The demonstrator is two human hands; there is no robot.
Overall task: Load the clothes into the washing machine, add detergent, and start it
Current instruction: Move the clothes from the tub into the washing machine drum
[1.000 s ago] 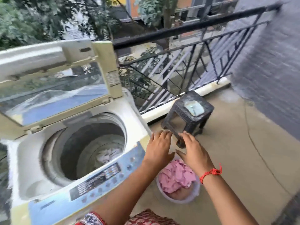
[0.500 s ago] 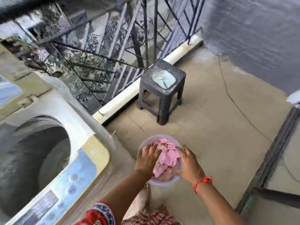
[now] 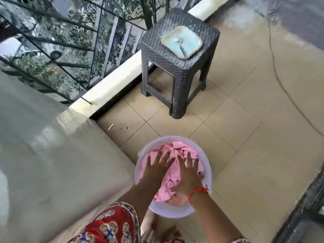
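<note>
Both hands are down in the tub at the lower middle of the frame: the left hand [image 3: 156,170] lies flat on the pink clothes [image 3: 172,174] with its fingers spread and straight, and the right hand [image 3: 188,174] sits right beside it, fingers also splayed out over the fabric, nothing curled round anything as far as I can see. There's a red thread bracelet [image 3: 199,191] on the right wrist, and a red patterned sleeve [image 3: 112,223] shows at the bottom edge under the left arm. The clothes are a crumpled pink heap filling a round white plastic tub [image 3: 207,170] that stands on the beige tiled floor [image 3: 245,134]. Just left of the tub, taking up the whole left side of the frame, is the pale side of the washing machine [image 3: 52,155], pretty blurred, so no controls or drum can be made out here. Above the tub, toward the upper middle, a dark woven-look plastic stool [image 3: 177,67] stands on the tiles with a light blue square tray [image 3: 182,42] on its seat; something small and shiny lies on the tray but I can't tell what. Upper left there's a metal railing [image 3: 98,41] with leafy trees behind it.
</note>
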